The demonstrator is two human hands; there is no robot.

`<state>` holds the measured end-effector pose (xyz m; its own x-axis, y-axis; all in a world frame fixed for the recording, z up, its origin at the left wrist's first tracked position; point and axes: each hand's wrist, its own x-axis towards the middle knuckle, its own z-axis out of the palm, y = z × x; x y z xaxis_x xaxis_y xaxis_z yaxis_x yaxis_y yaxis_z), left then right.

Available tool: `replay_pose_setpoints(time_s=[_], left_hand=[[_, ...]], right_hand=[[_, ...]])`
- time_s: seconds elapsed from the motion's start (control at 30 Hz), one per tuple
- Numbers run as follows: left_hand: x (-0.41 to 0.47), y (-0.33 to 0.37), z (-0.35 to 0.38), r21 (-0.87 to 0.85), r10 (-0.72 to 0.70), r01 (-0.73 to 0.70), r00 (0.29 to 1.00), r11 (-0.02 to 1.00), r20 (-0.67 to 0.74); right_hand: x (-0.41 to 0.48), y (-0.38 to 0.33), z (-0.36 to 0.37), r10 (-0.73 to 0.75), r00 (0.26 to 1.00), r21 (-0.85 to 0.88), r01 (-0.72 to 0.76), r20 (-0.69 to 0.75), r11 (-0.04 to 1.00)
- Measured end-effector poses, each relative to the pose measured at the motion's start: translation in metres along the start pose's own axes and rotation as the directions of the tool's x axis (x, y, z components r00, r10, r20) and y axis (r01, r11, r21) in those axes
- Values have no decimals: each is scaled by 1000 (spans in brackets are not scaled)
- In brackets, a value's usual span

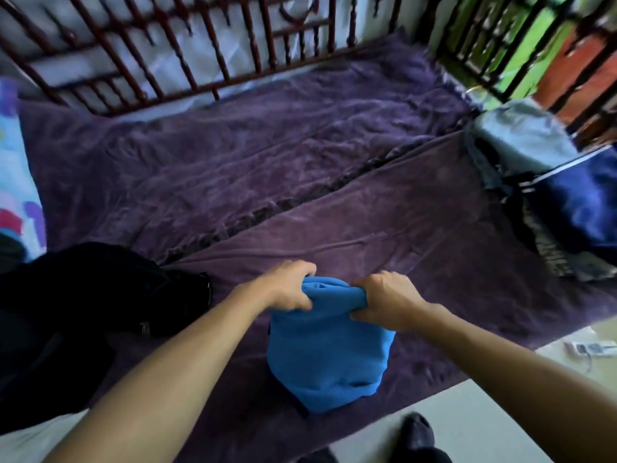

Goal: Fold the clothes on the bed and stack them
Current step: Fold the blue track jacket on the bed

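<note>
A bright blue garment [329,355] lies in a narrow folded shape near the front edge of the bed. My left hand [288,289] grips its far left corner, and my right hand [387,300] grips its far right corner, both with fingers curled round the bunched cloth. A heap of black clothing [83,312] sits to the left of the blue garment. At the right end of the bed stands a stack of folded clothes [551,192], grey on top, with dark blue and patterned pieces below.
A purple blanket [267,145] covers the bed. A dark red wooden railing [187,45] runs along the far side. A colourful pillow [16,182] lies at the left edge. Pale floor [467,416] shows at the front right, with a dark shoe [415,432].
</note>
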<state>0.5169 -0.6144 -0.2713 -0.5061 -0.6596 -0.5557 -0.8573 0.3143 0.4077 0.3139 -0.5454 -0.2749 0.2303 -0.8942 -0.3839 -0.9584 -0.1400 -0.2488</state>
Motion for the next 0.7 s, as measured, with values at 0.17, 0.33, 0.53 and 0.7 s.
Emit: replay_pose_setpoints(time_s=[0.17, 0.33, 0.53, 0.7], left_hand=[[3, 108, -33, 51, 85, -78, 987, 996, -133], [40, 240, -47, 69, 184, -173, 956, 983, -228], [89, 393, -49, -19, 259, -273, 930, 962, -259], [128, 486, -61, -208, 282, -338, 924, 918, -259]], right_hand=[[-62, 67, -73, 12, 987, -63, -22, -161, 998], [-132, 173, -131, 25, 958, -143, -68, -284, 987], [-201, 304, -194, 98, 952, -202, -160, -289, 966], [-225, 390, -251, 150, 952, -268, -223, -267, 937]])
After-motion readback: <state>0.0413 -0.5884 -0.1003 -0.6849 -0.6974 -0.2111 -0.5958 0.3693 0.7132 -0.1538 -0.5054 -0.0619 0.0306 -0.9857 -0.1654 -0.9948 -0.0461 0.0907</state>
